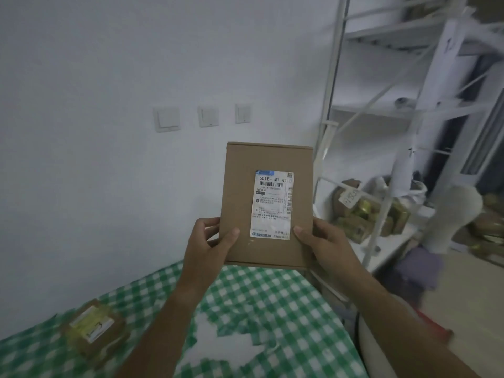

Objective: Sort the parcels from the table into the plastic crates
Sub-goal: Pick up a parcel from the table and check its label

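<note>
A flat brown cardboard parcel (240,186) with a white shipping label is held upright in front of the wall, above the table's far edge. My left hand (207,246) grips its lower left corner, thumb on the front face. My right hand (324,244) grips its lower right corner, thumb beside the label. A second brown parcel (95,331) with a white and yellow label lies on the green checked tablecloth (272,309) at the lower left. No plastic crate is in sight.
A white metal shelf rack (381,118) stands to the right, with several taped parcels (362,214) on its low shelf. Three wall switches (207,115) sit on the white wall behind. Blurred bundles lie on the floor at far right.
</note>
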